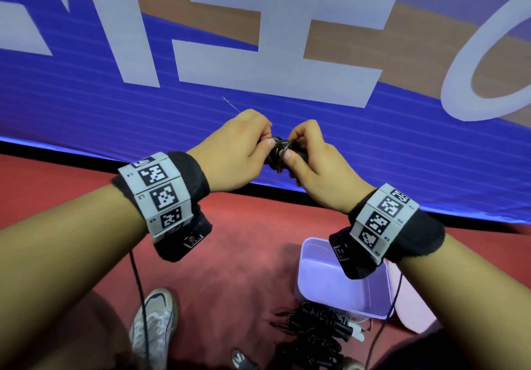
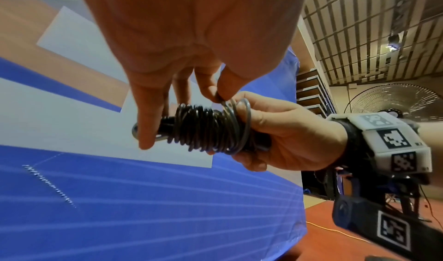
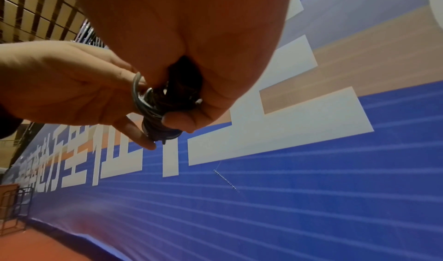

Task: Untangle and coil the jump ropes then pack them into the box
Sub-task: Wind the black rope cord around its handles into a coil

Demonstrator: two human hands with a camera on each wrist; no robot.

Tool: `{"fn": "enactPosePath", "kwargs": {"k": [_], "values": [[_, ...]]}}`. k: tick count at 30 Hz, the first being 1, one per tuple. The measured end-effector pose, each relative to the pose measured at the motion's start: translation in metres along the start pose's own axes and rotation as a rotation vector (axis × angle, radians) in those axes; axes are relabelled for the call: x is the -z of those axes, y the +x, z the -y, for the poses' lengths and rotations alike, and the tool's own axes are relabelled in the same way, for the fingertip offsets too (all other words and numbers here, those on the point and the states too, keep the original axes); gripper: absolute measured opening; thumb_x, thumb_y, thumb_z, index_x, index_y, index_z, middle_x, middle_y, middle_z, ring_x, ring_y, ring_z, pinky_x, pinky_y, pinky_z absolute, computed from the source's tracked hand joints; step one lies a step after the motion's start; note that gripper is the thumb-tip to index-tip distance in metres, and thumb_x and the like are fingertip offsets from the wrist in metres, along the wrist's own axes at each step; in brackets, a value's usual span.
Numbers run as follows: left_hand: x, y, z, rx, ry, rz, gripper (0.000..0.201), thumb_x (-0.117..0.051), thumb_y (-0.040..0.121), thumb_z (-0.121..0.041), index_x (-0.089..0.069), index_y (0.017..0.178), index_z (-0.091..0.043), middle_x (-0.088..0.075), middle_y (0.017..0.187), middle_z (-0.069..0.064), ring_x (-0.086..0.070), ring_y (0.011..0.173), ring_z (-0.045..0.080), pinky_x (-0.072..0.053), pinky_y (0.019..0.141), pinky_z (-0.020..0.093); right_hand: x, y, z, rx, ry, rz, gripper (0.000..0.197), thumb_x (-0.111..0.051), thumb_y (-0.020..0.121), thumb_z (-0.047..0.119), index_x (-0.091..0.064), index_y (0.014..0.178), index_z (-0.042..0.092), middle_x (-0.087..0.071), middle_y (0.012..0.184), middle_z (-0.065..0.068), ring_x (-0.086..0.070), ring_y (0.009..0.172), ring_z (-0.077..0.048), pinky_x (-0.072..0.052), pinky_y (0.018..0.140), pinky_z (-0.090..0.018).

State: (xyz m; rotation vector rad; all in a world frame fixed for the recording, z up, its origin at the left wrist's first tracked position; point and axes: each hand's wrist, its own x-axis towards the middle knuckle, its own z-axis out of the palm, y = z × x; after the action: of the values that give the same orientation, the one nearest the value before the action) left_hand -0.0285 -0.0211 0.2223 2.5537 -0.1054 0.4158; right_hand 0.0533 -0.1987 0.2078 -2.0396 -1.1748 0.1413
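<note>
Right hand [image 1: 313, 165] grip wrapped round a coiled jump rope [image 2: 206, 128], left hand [image 1: 235, 154] grip pinching its loose end, box [image 1: 342, 286] and tangled ropes [image 1: 310, 335] on the floor [image 1: 244, 254]

Even indoor light fills the head view, bright on the blue banner [image 1: 86, 105], with soft shadows on the red floor [image 1: 244, 254]. Wide-angle bending curves the banner's edges. In both wrist views the near palm looms large, blurred and shaded orange; a ceiling lamp [image 2: 393, 45] glares faintly.
</note>
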Motion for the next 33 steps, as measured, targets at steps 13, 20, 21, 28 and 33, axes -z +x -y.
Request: {"fn": "enactPosePath", "kwargs": {"k": [13,20,21,28,33], "values": [[0.02,0.0,0.009,-0.08,0.029,-0.14,0.008,-0.056,0.065,-0.016,-0.05,0.067,-0.01,-0.053,0.129,0.005,-0.05,0.116,0.017,-0.04,0.09,0.028,0.003,0.009,0.009,-0.264,0.741,-0.191,0.01,-0.044,0.105,0.008,-0.04,0.099,0.014,-0.062,0.078,-0.011,-0.062,0.058,-0.022,-0.047,0.049,-0.028],[0.025,-0.001,0.027,0.033,0.049,0.054,0.077,-0.051,0.075,-0.004,-0.031,0.147,-0.022,-0.03,0.147,0.005,-0.055,0.111,0.029,-0.051,0.086,0.042,0.005,0.007,0.012,-0.33,0.937,-0.107,0.011,-0.041,0.105,0.007,-0.05,0.106,0.013,-0.063,0.087,-0.014,-0.06,0.056,-0.023,-0.042,0.045,-0.026],[0.025,-0.001,0.027,-0.005,0.1,0.11,0.074,-0.048,0.075,-0.005,-0.035,0.145,-0.024,-0.041,0.14,0.005,-0.055,0.11,0.026,-0.05,0.089,0.043,0.002,0.006,0.012,-0.348,0.919,-0.087,0.011,-0.041,0.105,0.007,-0.05,0.106,0.012,-0.062,0.087,-0.014,-0.059,0.056,-0.023,-0.041,0.045,-0.026],[0.021,0.006,0.02,0.089,0.293,0.136,0.023,-0.043,0.075,0.001,-0.045,0.091,-0.016,-0.053,0.082,0.006,-0.052,0.074,0.032,-0.049,0.068,0.047,-0.006,0.005,0.014,-0.4,1.084,-0.093,0.025,-0.036,0.095,-0.003,-0.055,0.111,0.003,-0.055,0.1,-0.022,-0.055,0.061,-0.027,-0.042,0.05,-0.029],[0.02,0.009,0.019,0.124,0.291,0.129,0.017,-0.043,0.078,0.002,-0.046,0.091,-0.008,-0.051,0.076,0.009,-0.052,0.069,0.033,-0.043,0.059,0.042,-0.004,0.002,0.006,-0.252,0.539,-0.002,0.05,-0.067,0.069,0.008,-0.055,0.114,0.025,-0.059,0.114,-0.004,-0.065,0.089,-0.022,-0.053,0.081,-0.037]]}}
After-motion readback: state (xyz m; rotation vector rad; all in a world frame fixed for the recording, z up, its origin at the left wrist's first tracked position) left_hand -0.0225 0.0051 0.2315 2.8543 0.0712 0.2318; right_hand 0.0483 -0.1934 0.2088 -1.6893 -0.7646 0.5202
